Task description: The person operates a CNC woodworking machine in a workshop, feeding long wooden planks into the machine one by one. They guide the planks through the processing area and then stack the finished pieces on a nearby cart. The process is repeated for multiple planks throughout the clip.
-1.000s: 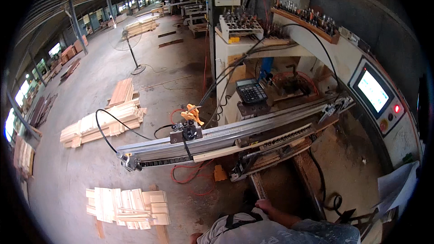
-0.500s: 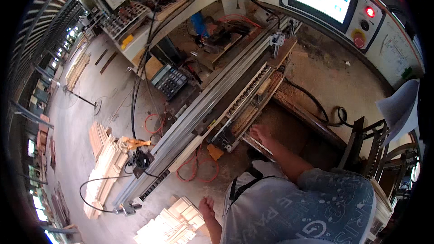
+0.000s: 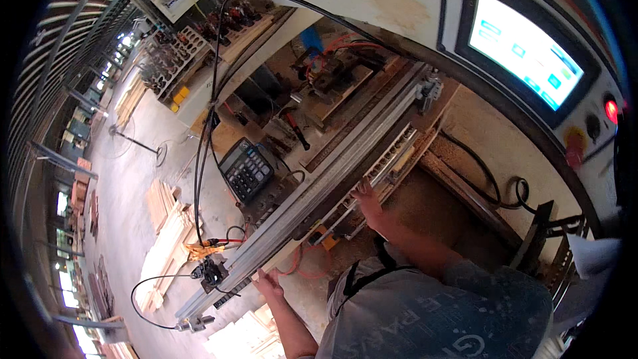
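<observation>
A long pale wooden strip (image 3: 284, 252) lies slantwise along the near side of the machine's metal rail (image 3: 319, 199). At its lower left end is my left hand (image 3: 268, 284), with the thumb and fingers around the strip's end. My right hand (image 3: 367, 201) reaches farther up, its fingers spread over the slotted clamp bar (image 3: 395, 147) beside the rail. What lies under the right palm is hidden.
A lit touch screen (image 3: 528, 46) with a red lamp (image 3: 611, 110) is at upper right. A button keypad (image 3: 247, 171) stands beyond the rail. Black cables loop over the machine. Stacked boards (image 3: 249, 338) lie on the floor at lower left.
My left hand has risen from beside my body to the wooden strip's end. The right hand has moved up and left onto the clamp bar. The view has shifted, making the screen larger.
</observation>
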`<action>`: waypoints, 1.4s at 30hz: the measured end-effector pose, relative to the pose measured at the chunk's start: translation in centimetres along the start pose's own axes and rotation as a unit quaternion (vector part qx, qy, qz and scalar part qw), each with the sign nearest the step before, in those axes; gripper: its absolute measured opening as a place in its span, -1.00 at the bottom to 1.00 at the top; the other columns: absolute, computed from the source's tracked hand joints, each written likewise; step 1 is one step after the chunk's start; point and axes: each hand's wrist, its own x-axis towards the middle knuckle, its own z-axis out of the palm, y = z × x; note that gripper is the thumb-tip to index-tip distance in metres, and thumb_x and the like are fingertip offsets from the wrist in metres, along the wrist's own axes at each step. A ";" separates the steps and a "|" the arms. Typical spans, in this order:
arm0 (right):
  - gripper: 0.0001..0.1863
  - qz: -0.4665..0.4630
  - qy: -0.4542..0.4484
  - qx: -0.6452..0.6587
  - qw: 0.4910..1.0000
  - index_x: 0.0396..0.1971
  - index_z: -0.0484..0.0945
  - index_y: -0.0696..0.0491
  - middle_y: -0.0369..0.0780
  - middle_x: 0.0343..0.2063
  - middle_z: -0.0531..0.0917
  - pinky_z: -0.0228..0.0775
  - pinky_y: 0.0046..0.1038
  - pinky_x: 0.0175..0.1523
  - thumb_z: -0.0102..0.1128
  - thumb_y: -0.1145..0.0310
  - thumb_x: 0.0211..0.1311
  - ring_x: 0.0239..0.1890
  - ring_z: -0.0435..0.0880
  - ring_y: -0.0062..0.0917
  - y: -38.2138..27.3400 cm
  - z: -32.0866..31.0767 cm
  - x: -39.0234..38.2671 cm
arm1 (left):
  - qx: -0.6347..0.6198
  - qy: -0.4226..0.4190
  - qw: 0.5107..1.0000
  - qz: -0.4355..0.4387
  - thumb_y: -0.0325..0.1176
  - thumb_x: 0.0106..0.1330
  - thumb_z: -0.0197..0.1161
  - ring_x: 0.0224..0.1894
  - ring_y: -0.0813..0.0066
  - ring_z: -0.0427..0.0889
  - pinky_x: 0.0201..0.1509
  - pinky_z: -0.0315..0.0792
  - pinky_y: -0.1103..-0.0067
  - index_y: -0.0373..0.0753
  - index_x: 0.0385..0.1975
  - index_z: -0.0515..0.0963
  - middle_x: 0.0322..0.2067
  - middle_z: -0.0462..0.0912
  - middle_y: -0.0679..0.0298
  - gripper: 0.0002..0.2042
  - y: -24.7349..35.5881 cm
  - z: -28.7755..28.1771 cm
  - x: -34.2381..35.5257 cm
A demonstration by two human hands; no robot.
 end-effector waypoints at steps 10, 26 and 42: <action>-0.03 -0.042 -0.095 0.133 0.986 0.47 -0.42 -0.27 -0.22 0.48 -0.49 0.05 -0.16 0.47 0.14 0.39 0.37 0.53 -0.31 -0.24 3.7 0.1 2.1 | -0.024 0.046 0.999 0.018 -0.41 0.44 0.08 -0.10 0.12 0.67 -0.13 0.72 0.22 -0.05 0.28 0.08 0.05 0.49 -0.02 -0.53 -0.4 -0.3 -0.7; -0.78 0.124 0.037 0.092 0.987 -0.25 0.61 0.15 -0.19 -0.41 0.62 0.66 -0.35 -0.04 0.30 0.30 0.25 -0.35 0.70 -0.41 5.2 -0.3 -4.8 | -0.051 -0.091 0.991 -0.087 -0.27 0.38 0.23 -0.13 0.19 0.64 0.01 0.64 0.39 -0.38 0.05 0.36 -0.18 0.58 0.02 -0.61 0.5 -12.1 -9.6; -0.73 0.056 0.118 0.191 0.973 -0.14 0.59 0.09 -0.27 -0.19 0.63 0.57 -0.46 0.09 0.35 0.32 0.20 -0.11 0.63 -0.55 19.1 -6.2 -37.9 | 0.181 -0.195 0.939 -0.218 -0.01 0.33 0.22 -0.01 0.30 0.56 0.17 0.42 0.39 -0.27 0.05 0.42 -0.04 0.57 0.14 -0.52 1.3 -25.9 -4.7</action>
